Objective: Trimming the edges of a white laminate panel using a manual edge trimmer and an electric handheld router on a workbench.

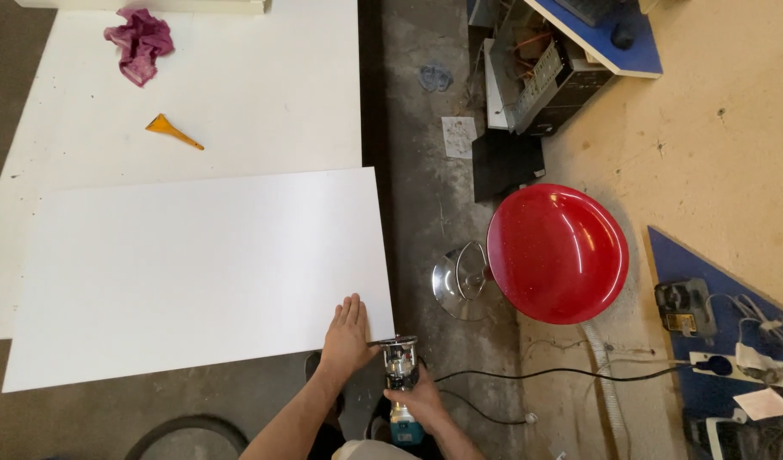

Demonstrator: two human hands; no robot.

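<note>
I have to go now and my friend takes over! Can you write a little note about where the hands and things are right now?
Left hand: flat on the near right corner of the white panel, pressing it down; no grip on anything.
Right hand: grip closed on the corded trimmer router, standing at the panel's right corner edge.
Its black cord trails right across the floor to a plug.
Red stool stands to the right.
Done: cannot tell how much edge is trimmed.
Left: check the panel's edges.
</note>
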